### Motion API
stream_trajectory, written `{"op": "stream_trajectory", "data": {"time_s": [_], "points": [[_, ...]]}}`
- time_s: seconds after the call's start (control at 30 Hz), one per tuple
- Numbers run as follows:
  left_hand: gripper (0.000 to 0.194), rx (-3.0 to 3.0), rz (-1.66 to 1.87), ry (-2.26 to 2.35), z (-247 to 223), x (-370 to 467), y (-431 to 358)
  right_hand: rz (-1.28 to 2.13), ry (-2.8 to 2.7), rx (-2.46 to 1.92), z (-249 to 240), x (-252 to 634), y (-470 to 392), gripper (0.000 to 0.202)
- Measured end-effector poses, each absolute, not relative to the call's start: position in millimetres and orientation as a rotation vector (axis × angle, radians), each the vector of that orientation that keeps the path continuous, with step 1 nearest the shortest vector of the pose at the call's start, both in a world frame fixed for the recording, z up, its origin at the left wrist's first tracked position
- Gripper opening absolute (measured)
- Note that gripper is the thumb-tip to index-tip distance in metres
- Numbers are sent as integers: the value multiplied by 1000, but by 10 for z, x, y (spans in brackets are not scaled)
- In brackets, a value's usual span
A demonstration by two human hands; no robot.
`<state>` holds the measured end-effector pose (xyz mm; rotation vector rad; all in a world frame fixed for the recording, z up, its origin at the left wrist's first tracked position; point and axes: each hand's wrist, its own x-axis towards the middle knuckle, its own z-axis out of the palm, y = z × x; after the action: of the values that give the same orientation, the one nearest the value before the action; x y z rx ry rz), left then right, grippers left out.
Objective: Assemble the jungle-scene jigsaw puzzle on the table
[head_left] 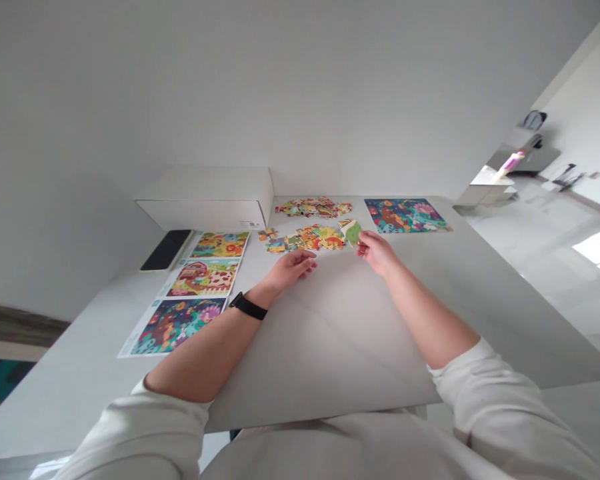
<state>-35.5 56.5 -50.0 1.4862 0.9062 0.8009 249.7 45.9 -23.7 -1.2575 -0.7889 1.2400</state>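
My right hand [376, 253] pinches a green and cream jigsaw puzzle piece [352, 233] between thumb and fingers, at the right end of a loose pile of puzzle pieces [310, 238]. Those pieces are mostly yellow, orange and green and lie scattered on the table. Just in front of that pile, my left hand [291, 269] hovers or rests with its fingers loosely bent and apart, and nothing shows in it. A black band is around the left wrist. Behind lies a second heap of red and cream puzzle pieces [313, 207].
An assembled dark blue puzzle [405, 215] lies at the back right of the white table [325, 347]. On the left are a sheet with three printed pictures [200, 283] and a black phone [166, 250]. A white box [200, 213] stands against the wall behind them.
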Motion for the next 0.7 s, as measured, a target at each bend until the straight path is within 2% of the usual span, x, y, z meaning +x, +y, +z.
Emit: {"op": "stream_trajectory", "data": {"time_s": [0.17, 0.37, 0.7], "points": [[63, 1449, 836, 890, -425, -312, 505, 1394, -807, -1098, -404, 1960, 209, 39], [57, 1424, 901, 926, -440, -271, 523, 1506, -925, -1105, -493, 1758, 109, 30], [46, 1351, 910, 942, -428, -307, 517, 1474, -1005, -1138, -514, 1801, 132, 26]]}}
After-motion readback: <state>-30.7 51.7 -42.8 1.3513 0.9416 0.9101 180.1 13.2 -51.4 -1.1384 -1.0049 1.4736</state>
